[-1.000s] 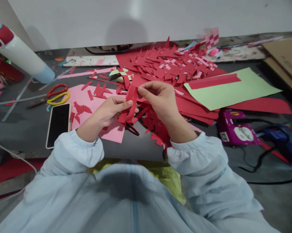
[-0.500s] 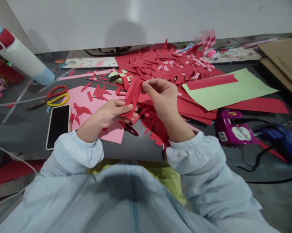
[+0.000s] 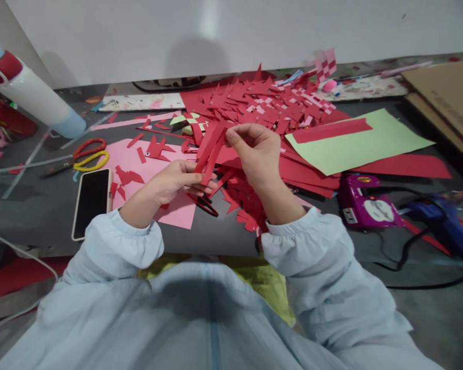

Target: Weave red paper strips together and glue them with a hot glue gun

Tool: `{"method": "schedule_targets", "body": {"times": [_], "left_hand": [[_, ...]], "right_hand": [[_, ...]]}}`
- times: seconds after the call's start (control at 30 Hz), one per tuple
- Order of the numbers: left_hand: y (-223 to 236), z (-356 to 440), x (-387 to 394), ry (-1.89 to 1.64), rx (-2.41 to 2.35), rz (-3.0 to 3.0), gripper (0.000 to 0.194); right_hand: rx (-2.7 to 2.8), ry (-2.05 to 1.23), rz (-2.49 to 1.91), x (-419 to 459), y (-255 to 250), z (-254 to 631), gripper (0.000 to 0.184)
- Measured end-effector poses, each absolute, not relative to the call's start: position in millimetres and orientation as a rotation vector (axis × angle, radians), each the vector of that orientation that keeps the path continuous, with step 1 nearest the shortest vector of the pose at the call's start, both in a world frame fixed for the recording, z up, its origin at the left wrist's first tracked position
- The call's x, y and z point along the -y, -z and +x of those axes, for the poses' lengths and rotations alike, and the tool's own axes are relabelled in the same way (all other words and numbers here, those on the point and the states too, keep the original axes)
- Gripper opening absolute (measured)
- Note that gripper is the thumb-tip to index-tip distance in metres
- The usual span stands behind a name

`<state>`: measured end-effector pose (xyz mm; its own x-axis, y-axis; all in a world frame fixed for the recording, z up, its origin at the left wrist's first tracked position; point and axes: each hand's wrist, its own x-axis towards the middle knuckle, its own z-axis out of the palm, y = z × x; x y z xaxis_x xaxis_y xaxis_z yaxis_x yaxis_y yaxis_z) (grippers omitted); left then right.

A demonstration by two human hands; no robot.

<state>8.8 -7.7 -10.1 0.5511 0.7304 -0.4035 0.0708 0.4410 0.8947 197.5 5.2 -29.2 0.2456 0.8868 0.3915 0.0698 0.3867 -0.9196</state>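
Note:
Red paper strips [image 3: 211, 149] run between my two hands over the middle of the table. My left hand [image 3: 177, 181] pinches their lower ends, thumb on top and fingers behind. At their upper end, the thumb and index finger of my right hand [image 3: 256, 151] are closed on a strip. Beneath my left hand lies a pink paper sheet [image 3: 177, 218], bearing a red paper fish [image 3: 157, 149] with an eye and several red scraps [image 3: 128, 176]. A large heap of red folded paper pieces [image 3: 235, 100] rises behind my hands. More red cuttings [image 3: 246, 200] lie below my right wrist.
Scissors [image 3: 90, 155] with red and yellow handles and a phone [image 3: 92, 203] lie at left, near a white bottle [image 3: 38, 92]. At right are a green sheet [image 3: 347, 149], a purple box [image 3: 370, 205], a blue glue gun [image 3: 439, 218] with a cord, and cardboard [image 3: 447, 92].
My right hand has moved slightly away from my left, and the curled red strips are now drawn straighter between them. The whole view has shifted a little.

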Motion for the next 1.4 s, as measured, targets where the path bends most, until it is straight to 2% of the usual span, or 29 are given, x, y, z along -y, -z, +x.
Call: {"method": "schedule_targets", "body": {"times": [0.13, 0.3, 0.67, 1.0, 1.4], "left_hand": [[9, 10, 8, -0.534, -0.914, 1.064, 0.03], [5, 12, 10, -0.55, -0.937, 1.073, 0.042], [0, 10, 11, -0.413, -0.938, 1.166, 0.039], [6, 11, 7, -0.956, -1.027, 1.215, 0.036], [5, 11, 8, -1.008, -1.096, 1.371, 0.029]], "right_hand": [[1.252, -0.676, -1.058, -4, 29, 198, 0.022], [1.271, -0.668, -1.03, -2, 30, 196, 0.02], [1.286, -0.696, -1.048, -1, 27, 198, 0.008], [1.477, -0.922, -0.965, 10, 19, 195, 0.014], [1.523, -0.999, -1.015, 8, 17, 198, 0.013]]}}
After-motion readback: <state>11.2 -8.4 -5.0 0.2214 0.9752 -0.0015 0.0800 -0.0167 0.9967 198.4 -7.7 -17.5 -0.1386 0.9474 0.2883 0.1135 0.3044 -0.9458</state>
